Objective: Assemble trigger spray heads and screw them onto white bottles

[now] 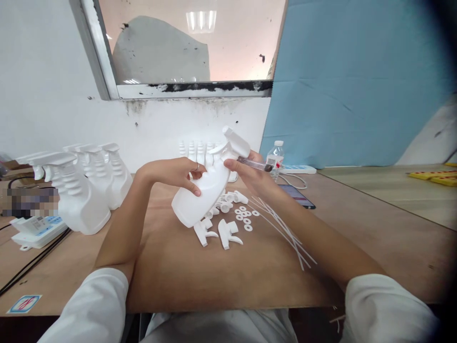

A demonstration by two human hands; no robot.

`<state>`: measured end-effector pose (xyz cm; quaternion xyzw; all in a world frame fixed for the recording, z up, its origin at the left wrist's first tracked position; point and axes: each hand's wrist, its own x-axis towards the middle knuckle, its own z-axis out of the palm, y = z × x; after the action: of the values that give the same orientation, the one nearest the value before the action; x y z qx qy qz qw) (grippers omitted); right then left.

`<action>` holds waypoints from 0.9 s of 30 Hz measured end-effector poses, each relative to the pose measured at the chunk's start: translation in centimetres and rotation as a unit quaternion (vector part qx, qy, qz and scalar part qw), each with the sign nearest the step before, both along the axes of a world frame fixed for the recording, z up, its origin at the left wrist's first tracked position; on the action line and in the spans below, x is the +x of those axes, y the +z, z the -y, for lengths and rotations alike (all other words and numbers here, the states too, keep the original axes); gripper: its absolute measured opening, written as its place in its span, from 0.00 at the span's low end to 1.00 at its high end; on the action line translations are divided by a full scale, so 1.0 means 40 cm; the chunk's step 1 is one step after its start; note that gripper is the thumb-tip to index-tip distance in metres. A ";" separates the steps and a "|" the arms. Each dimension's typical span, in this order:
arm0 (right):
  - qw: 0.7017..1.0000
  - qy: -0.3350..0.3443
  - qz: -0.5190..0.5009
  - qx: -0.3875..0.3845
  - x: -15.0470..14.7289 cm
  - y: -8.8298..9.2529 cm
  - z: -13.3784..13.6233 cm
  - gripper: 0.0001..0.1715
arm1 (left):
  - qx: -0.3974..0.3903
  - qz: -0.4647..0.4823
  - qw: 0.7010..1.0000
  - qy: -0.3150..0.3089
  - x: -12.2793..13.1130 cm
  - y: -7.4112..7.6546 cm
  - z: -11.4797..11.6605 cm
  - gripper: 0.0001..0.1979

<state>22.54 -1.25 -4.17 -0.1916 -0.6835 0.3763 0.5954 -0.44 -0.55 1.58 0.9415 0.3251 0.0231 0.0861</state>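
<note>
A white plastic spray bottle [202,197] is held tilted above the wooden table [178,271], its base down to the left. My left hand [178,172] wraps over the bottle's body from the left, fingers curled. My right hand [250,172] is closed at the bottle's neck, on the white trigger head [233,143], and a thin clear tool [257,165] juts from its fingers. Under the bottle lie loose trigger heads [228,234], small white washers [245,216] and thin white dip tubes [285,231].
Finished white spray bottles [87,186] stand in a group at the left, more bottles [196,151] against the wall behind. A power strip [37,228] with black cables lies far left. A water bottle [275,157], a phone [296,194] and yellow parts [433,176] sit right.
</note>
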 end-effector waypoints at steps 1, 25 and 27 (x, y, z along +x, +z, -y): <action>1.000 0.003 -0.006 -0.001 0.002 0.002 0.001 0.17 | 0.002 0.000 1.000 -0.005 -0.001 0.000 -0.003 0.24; 0.969 0.242 -0.006 0.046 -0.020 -0.007 0.031 0.18 | -0.469 0.179 0.856 -0.124 -0.082 -0.073 -0.153 0.38; 0.965 0.254 0.001 0.067 -0.017 -0.010 0.026 0.16 | -0.501 0.209 0.834 -0.096 -0.083 -0.105 -0.178 0.35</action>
<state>21.85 -2.31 -4.58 0.0284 -0.7339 0.4679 0.4915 -3.76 6.56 -2.64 0.7686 0.1743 0.0444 0.6139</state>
